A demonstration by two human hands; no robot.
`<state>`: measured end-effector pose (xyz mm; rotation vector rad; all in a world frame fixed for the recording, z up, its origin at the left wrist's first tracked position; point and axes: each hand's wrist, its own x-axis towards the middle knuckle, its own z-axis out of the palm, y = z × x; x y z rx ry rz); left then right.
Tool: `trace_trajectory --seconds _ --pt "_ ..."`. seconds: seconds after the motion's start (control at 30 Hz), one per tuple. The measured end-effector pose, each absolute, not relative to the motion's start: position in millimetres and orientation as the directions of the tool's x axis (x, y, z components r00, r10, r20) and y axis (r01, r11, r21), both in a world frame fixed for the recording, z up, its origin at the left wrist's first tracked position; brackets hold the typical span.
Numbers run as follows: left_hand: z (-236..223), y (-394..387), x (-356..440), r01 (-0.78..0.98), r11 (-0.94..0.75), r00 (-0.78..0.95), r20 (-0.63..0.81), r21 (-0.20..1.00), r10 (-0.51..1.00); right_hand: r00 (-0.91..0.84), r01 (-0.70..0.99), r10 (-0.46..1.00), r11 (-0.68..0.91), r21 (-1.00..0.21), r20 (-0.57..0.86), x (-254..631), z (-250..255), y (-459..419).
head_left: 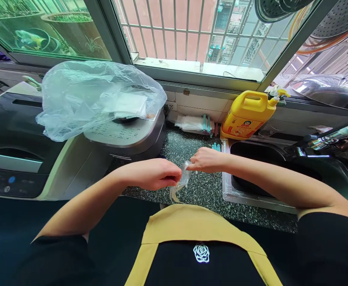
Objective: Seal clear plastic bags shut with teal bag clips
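Observation:
Above the speckled dark countertop (203, 190), a small clear plastic bag (185, 178) is stretched between my two hands. My left hand (156, 174) is closed in a fist-like pinch on the bag's left side. From the right, my right hand (206, 159) pinches the bag's upper edge, its fingers curled together. The lower end of the bag hangs toward the counter's front edge, near my yellow-and-black apron (203, 222). Whether anything lies inside the bag, I cannot tell.
A rice cooker (132, 139) stands on the left, with a large clear plastic bag (81, 91) on it. Packed plastic bags (193, 122) lie by the wall. A yellow detergent jug (245, 115) stands by the black sink (227, 190). A washing machine (16, 135) is far left.

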<state>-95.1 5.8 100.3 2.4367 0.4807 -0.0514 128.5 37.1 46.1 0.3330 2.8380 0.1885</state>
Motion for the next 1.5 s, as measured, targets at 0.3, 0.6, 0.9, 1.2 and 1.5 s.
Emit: trace_trajectory --seconds 0.3,0.6,0.9,1.2,1.5 --pt "56 21 -117 0.504 -0.492 0.812 -0.195 0.71 0.55 -0.845 0.507 0.515 0.857 0.091 -0.146 158 33 33" --pt "-122 21 -90 0.693 -0.197 0.372 -0.111 0.693 0.922 -0.681 0.669 0.634 0.742 0.04 -0.368 151 -33 11" --pt "-90 4 -78 0.619 -0.278 0.152 0.235 0.735 0.96 -0.732 0.665 0.657 0.746 0.019 -0.179 166 1 12" --pt "-16 -25 -26 0.571 -0.612 0.357 0.506 0.547 0.785 -0.805 0.594 0.593 0.804 0.031 0.034 164 26 -1" --pt "-15 -21 -23 0.338 -0.522 0.382 0.392 0.783 0.837 -0.54 0.627 0.776 0.63 -0.459 0.326 168 11 -18"
